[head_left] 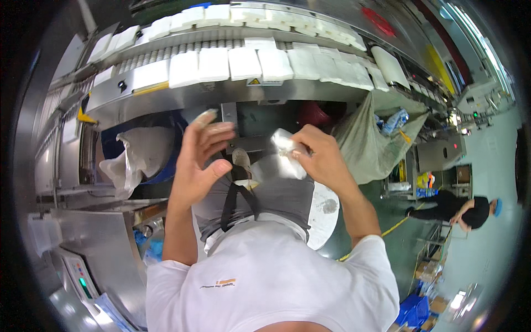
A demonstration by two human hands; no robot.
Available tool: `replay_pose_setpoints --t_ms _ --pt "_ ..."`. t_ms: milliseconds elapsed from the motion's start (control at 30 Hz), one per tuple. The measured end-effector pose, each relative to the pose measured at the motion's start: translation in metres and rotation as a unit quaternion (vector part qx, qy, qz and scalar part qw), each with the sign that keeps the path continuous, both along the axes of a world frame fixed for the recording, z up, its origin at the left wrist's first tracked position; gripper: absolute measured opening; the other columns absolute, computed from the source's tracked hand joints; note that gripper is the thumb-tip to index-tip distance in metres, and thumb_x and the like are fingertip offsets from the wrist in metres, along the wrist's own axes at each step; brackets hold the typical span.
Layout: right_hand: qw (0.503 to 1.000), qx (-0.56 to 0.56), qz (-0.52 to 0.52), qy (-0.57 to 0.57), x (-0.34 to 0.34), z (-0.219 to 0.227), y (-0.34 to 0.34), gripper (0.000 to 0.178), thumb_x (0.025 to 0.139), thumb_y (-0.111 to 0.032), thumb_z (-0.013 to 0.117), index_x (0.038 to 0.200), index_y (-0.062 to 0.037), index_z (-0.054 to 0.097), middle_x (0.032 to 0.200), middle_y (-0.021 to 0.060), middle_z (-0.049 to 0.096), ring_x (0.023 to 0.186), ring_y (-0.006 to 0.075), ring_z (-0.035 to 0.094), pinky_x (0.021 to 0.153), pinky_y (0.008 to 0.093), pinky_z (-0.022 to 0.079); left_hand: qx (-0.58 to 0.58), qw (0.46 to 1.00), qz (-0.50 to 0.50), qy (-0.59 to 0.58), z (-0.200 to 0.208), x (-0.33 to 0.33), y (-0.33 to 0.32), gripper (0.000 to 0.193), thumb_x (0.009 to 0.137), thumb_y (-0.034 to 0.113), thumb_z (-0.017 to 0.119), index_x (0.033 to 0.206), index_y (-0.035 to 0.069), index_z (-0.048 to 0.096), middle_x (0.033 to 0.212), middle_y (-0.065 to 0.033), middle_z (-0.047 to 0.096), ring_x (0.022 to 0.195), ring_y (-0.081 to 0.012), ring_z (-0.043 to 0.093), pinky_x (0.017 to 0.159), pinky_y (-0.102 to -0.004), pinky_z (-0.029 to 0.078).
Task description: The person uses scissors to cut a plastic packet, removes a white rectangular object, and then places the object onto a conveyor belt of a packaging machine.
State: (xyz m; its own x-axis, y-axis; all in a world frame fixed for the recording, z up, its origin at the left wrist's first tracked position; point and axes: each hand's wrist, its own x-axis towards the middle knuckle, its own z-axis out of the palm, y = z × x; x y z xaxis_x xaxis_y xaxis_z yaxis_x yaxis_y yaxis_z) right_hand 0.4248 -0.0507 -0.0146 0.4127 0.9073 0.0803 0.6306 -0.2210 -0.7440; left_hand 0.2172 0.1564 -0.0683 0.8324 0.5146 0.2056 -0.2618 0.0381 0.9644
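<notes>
My right hand (321,152) pinches a small shiny white packet (285,160) above my lap, its lower part smeared by motion. My left hand (206,146) is raised opposite it, fingers apart and slightly blurred, holding nothing. In front of both hands, a row of flat white packets (214,65) lies side by side on the near steel ledge of a roller conveyor (160,57). Some packets on the right overlap one another. Another row of white packs (215,15) runs along the conveyor's far side.
A blue bin (113,143) lined with a white bag stands left below the ledge. A greenish cloth sack (359,144) hangs at the right. To my left is a steel cabinet (97,243) beside a scale (77,274). Far right, a person (464,213) wears a blue cap.
</notes>
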Motion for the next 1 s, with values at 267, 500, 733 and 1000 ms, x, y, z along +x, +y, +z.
replay_pose_setpoints --t_ms 267,500,733,1000 --pt "0.995 0.016 0.072 0.075 -0.006 0.02 0.003 0.017 0.076 0.002 0.07 0.093 0.0005 0.067 0.081 0.0079 0.059 0.071 0.0194 0.059 0.064 0.0315 0.047 -0.008 0.999 0.0 -0.042 -0.013 0.01 -0.003 0.086 0.093 0.054 0.07 0.153 0.002 0.035 0.144 -0.0183 0.056 0.135 -0.0314 0.053 0.115 -0.0447 0.037" --pt "0.972 0.045 0.057 0.222 -0.021 0.015 0.008 0.015 0.085 -0.002 0.075 0.099 0.0015 0.069 0.09 0.0044 0.064 0.08 0.0109 0.062 0.07 0.0264 0.05 -0.114 0.97 -0.153 -0.152 -0.03 0.05 -0.032 0.091 0.098 0.068 0.053 0.152 -0.002 0.033 0.149 -0.0204 0.049 0.139 -0.0307 0.048 0.118 -0.043 0.034" --pt "0.952 0.11 0.008 0.284 -0.019 0.002 0.005 0.013 0.09 -0.001 0.074 0.1 0.0012 0.066 0.093 0.0023 0.065 0.084 0.0068 0.063 0.073 0.0241 0.052 -0.122 0.983 -0.089 -0.107 -0.021 0.042 -0.045 0.039 0.093 0.009 0.076 0.127 -0.001 0.06 0.123 -0.0116 0.067 0.111 -0.0165 0.065 0.096 -0.0323 0.052" --pt "0.901 0.151 0.034 0.405 -0.019 -0.005 0.002 0.016 0.096 -0.006 0.07 0.109 0.0019 0.063 0.1 0.0044 0.068 0.091 0.0089 0.065 0.08 0.0267 0.053 -0.185 0.977 -0.07 -0.079 0.002 0.038 -0.045 0.024 0.096 0.013 0.074 0.115 -0.001 0.069 0.11 -0.0098 0.073 0.099 -0.0135 0.068 0.087 -0.0287 0.057"
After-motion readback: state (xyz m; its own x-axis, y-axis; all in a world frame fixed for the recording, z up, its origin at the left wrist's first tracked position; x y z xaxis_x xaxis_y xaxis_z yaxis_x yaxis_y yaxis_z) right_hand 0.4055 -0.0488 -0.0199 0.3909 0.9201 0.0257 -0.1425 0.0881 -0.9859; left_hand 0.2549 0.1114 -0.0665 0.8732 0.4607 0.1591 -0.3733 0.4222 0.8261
